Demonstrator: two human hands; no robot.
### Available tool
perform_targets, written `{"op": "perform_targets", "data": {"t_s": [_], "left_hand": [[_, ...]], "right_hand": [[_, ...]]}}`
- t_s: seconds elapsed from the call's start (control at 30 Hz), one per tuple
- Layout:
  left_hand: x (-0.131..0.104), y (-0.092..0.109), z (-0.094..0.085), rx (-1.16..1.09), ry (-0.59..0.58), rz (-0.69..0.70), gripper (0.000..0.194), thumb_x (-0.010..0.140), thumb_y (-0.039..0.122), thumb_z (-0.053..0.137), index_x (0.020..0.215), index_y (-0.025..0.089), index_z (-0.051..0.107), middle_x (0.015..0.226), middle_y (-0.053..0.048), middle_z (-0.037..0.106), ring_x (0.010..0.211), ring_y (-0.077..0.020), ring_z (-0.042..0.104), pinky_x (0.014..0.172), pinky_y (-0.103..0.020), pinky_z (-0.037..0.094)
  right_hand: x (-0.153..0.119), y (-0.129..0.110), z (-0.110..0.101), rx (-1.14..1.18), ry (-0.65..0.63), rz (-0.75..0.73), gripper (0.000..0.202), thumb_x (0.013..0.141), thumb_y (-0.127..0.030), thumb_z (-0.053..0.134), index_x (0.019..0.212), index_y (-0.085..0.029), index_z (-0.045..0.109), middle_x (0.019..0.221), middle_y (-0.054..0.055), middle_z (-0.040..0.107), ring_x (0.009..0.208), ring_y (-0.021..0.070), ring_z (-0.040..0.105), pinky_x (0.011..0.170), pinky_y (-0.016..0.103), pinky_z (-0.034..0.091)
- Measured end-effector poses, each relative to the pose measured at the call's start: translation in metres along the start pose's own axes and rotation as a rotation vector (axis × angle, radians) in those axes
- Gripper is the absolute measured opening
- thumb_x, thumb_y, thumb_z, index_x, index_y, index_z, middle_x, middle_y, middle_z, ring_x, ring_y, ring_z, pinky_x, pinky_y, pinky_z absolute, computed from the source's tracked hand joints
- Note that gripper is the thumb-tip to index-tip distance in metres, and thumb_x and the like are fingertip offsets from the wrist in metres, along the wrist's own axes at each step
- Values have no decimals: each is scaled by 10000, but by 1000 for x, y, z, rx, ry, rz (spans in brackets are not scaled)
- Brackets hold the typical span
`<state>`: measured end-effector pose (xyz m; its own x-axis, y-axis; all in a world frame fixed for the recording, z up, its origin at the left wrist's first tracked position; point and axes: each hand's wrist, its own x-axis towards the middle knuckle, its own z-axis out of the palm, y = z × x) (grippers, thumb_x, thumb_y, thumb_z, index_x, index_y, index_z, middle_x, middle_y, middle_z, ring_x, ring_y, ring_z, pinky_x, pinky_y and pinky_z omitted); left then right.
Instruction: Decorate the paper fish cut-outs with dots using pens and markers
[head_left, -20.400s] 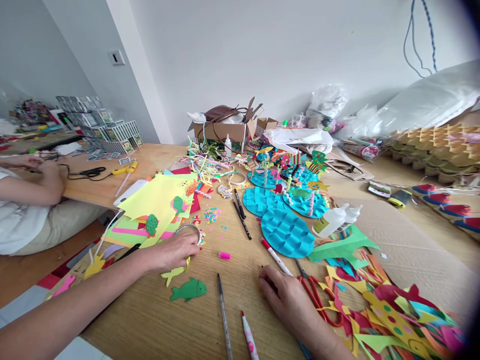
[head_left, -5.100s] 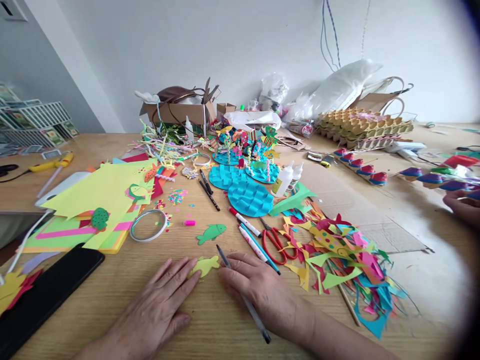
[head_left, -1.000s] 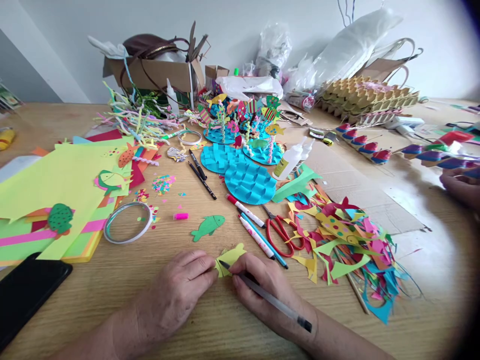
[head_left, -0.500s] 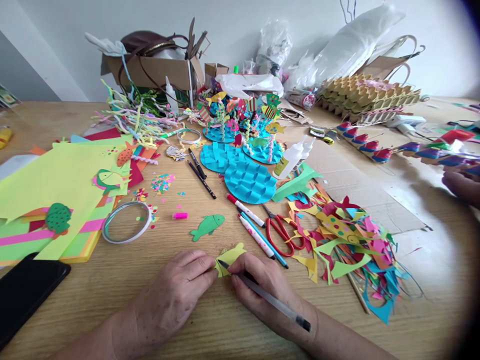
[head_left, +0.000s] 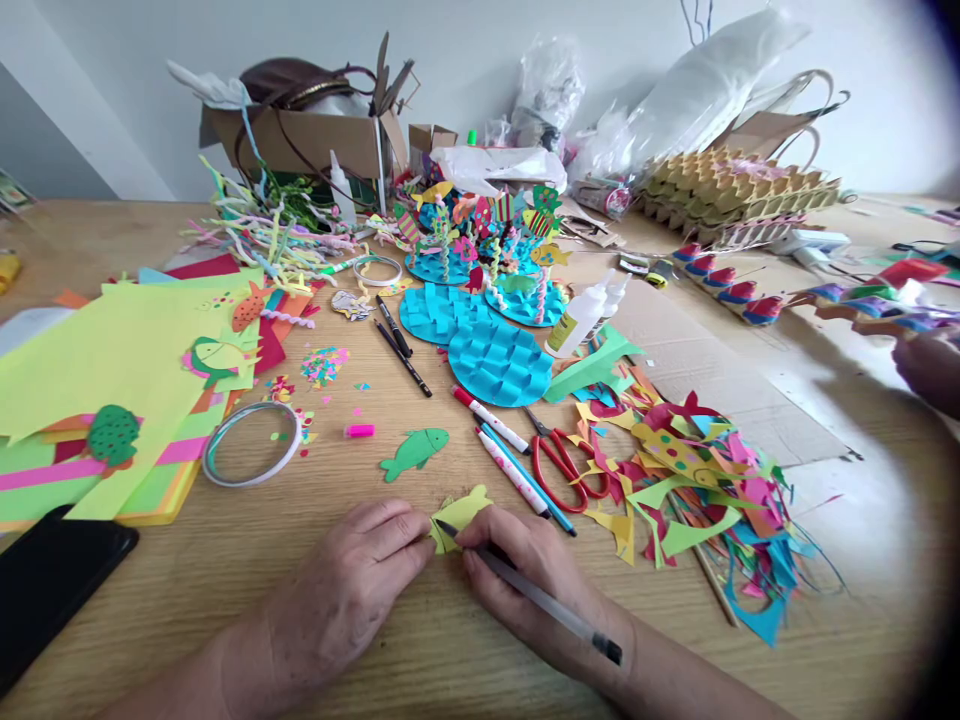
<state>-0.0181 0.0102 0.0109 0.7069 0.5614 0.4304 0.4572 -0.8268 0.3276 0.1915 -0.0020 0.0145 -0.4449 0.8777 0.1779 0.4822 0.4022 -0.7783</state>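
Observation:
A small yellow-green paper fish (head_left: 466, 510) lies on the table between my hands. My right hand (head_left: 525, 585) is closed round a clear pen with a black end (head_left: 547, 606), its tip touching the fish near a dark curved line. The fingers of my left hand (head_left: 367, 565) are bent together at the fish's left edge and press on it. Just above lies a green paper fish (head_left: 415, 453) with a drawn eye and gill line. Capped markers (head_left: 511, 470) and red-handled scissors (head_left: 568, 470) are to the right of it.
Paper scraps (head_left: 697, 480) are heaped at the right beside a cardboard sheet (head_left: 720, 370). Blue woven discs (head_left: 501, 362) and glue bottles (head_left: 576, 318) stand mid-table. Coloured sheets (head_left: 142, 340), a tape ring (head_left: 210, 457) and a phone (head_left: 60, 580) lie left. Another person's hand (head_left: 926, 370) holds a painted carton strip.
The other person's hand and the painted carton strip at the far right have shifted slightly. My hands, the pen and the yellow-green fish look the same.

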Motion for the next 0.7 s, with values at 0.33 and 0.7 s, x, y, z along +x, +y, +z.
{"op": "perform_targets", "data": {"t_s": [0.33, 0.7], "left_hand": [[1, 0, -2, -1, 7, 9, 421, 1049, 179, 229, 973, 133, 641, 945, -54, 666, 910, -171, 596, 840, -273, 501], [0, -1, -1, -12, -13, -3, 393, 1044, 173, 253, 998, 130, 641, 963, -62, 663, 917, -175, 593, 851, -280, 502]], "right_hand": [[0, 0, -1, 5, 4, -1, 110, 811, -118, 451, 803, -208, 513, 668, -4, 601, 561, 123, 570, 527, 202, 404], [1, -1, -2, -17, -10, 41, 111, 804, -121, 457, 804, -218, 511, 674, -11, 611, 570, 125, 578, 534, 202, 418]]}}
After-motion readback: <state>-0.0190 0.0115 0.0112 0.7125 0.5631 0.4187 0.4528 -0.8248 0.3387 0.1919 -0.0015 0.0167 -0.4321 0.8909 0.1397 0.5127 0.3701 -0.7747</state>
